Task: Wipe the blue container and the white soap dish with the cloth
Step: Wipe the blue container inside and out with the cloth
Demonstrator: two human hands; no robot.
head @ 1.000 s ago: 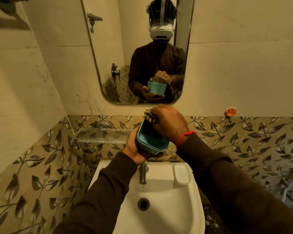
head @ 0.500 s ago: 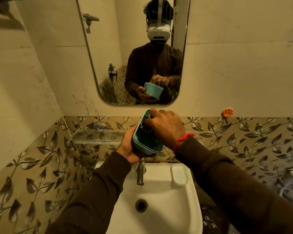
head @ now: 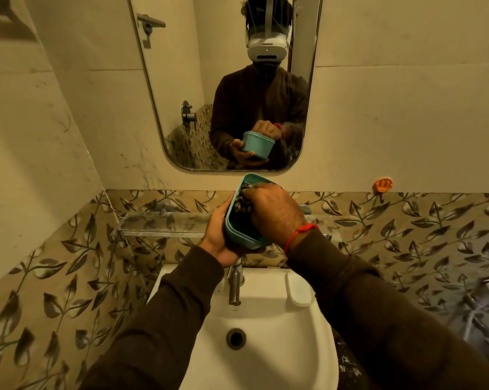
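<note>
Cupping blue container (head: 239, 235), left hand (head: 219, 235); right hand (head: 274, 212) fisted on cloth (head: 242, 202) inside.

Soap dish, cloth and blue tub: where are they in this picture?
white soap dish (head: 299, 291), head view, its flat top.
cloth (head: 241, 204), head view, bunched part inside the tub.
blue container (head: 239, 231), head view, its near rim.

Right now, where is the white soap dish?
In the head view, the white soap dish sits on the sink's back right corner, right of the tap and below the hands holding the blue container.
</note>
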